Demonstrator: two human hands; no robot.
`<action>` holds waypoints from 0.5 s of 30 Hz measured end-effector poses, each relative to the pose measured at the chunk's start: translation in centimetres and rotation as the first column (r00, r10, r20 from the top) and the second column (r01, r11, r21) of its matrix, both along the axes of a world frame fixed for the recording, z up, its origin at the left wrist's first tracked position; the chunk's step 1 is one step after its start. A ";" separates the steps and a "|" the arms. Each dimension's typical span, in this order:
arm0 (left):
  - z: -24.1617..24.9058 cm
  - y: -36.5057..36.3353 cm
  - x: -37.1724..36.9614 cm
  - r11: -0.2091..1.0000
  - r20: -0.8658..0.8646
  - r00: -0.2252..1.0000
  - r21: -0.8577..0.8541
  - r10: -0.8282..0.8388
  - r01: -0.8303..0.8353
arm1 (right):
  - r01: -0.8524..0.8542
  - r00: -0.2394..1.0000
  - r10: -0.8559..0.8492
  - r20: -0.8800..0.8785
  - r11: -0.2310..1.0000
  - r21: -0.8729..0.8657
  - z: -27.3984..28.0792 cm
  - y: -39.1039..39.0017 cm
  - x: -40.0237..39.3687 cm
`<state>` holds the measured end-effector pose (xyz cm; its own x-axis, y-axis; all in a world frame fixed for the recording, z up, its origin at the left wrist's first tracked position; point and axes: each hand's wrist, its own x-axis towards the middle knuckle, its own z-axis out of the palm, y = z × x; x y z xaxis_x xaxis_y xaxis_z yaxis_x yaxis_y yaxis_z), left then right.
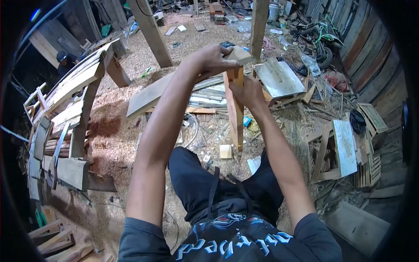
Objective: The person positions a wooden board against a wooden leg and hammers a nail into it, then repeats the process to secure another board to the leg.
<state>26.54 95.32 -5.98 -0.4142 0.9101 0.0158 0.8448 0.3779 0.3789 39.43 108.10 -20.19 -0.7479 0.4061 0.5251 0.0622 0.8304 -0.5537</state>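
Observation:
My left hand [214, 60] is closed on a pale wooden board [239, 55], whose squared end sticks out past the fingers. Behind my left forearm, a long pale plank [150, 94] slants down to the left, in line with that end. My right hand [249, 91] wraps around the upper part of an upright wooden post [236, 118], just under the board's end. The post reaches down close to the ground, between my knees. Near its foot sits a small pale wood block [225, 151].
Wood shavings [113, 148] cover the ground. At left stands a long wooden bench [76, 83] with a handsaw [56, 161]; a person [65, 61] is beyond it. Slats [209, 94] lie ahead. White-topped stools [279, 78] stand at right, and two posts [150, 32] rise ahead.

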 end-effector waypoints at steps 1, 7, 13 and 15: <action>-0.5 0.4 -0.8 1.000 -0.017 1.000 0.015 -0.013 0.013 | 0.025 1.000 -0.025 0.003 1.000 -0.009 0.5 -0.3 0.0; 1.3 0.4 -0.9 0.997 -0.016 0.998 -0.052 -0.054 0.053 | 0.137 0.988 -0.130 0.084 0.987 -0.083 2.8 -2.5 2.7; -1.2 0.4 -1.7 0.995 0.039 0.994 0.006 -0.100 0.100 | 0.124 0.988 -0.120 0.094 0.991 -0.040 0.9 -1.3 3.1; -1.2 0.5 -1.8 0.996 0.046 0.995 -0.017 -0.083 0.084 | 0.047 0.988 -0.051 0.145 0.999 0.026 1.6 -0.5 3.6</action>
<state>24.73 95.83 -7.20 -0.3363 0.9416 -0.0190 0.8558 0.3139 0.4112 43.02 107.57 -18.62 -0.7963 0.4334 0.4219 0.1816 0.8367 -0.5167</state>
